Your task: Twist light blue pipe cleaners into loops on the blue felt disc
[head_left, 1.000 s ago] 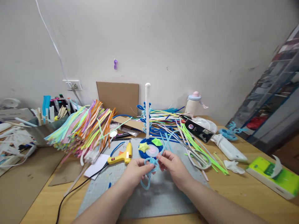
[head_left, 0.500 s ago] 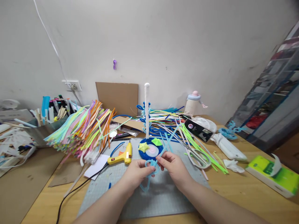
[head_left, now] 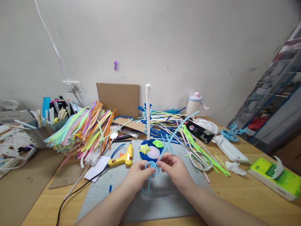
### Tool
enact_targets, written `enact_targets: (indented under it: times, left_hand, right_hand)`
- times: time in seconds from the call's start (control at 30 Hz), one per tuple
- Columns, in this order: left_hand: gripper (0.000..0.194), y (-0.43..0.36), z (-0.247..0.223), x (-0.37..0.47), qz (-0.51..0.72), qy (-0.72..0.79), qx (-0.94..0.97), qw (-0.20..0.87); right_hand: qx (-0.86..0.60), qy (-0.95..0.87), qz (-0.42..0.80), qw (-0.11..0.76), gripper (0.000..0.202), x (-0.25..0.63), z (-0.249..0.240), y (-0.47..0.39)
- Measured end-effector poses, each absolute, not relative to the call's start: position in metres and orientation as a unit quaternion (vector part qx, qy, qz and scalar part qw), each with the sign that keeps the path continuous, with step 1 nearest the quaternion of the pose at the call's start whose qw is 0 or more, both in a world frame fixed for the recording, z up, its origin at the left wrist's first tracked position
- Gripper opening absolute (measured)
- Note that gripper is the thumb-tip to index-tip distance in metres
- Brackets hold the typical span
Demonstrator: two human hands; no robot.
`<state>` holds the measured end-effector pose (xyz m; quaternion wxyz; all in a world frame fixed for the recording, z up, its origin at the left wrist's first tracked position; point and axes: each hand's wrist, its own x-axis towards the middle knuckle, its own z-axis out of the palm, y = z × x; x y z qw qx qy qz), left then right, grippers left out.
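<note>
Between my hands is a light blue pipe cleaner (head_left: 174, 135), bent into loops at its lower part, with a long straight end rising to the upper right. My left hand (head_left: 140, 174) pinches the looped part between thumb and fingers. Close beside it, my right hand (head_left: 173, 167) grips the pipe cleaner where the straight end leaves the loops. One loop hangs below my left fingers. Just behind my hands stands a round dark blue base (head_left: 144, 156) with yellow and green stars and a pink-white disc. A white upright post (head_left: 148, 113) rises behind it.
A yellow glue gun (head_left: 122, 159) with a black cord lies left on the grey cutting mat (head_left: 164, 204). Scissors (head_left: 199, 159) and a phone (head_left: 199, 131) are to the right. Bundled coloured pipe cleaners (head_left: 82, 131) lie left; a green tissue pack (head_left: 275, 179) sits far right.
The pipe cleaner's straight end now reaches farther to the upper right, as one long length. Both hands have stayed in nearly the same place, still gripping it.
</note>
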<state>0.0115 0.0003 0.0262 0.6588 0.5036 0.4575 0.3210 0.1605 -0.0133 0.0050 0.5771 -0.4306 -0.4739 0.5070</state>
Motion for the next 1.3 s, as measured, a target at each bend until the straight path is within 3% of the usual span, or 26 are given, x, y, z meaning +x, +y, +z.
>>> enact_targets:
  times: [0.2, 0.53, 1.3]
  left_hand:
    - [0.029, 0.002, 0.026, 0.01, 0.358, 0.444, 0.496, 0.655]
    - [0.028, 0.011, 0.009, 0.01, 0.413, 0.409, 0.525, 0.622]
    - [0.032, 0.007, 0.019, 0.01, 0.368, 0.421, 0.553, 0.618]
  right_hand:
    - [-0.411, -0.466, 0.557, 0.551, 0.021, 0.158, 0.005, -0.015]
    - [-0.468, -0.463, 0.53, 0.534, 0.02, 0.158, 0.001, -0.013]
    - [-0.457, -0.459, 0.567, 0.509, 0.023, 0.153, 0.007, -0.016]
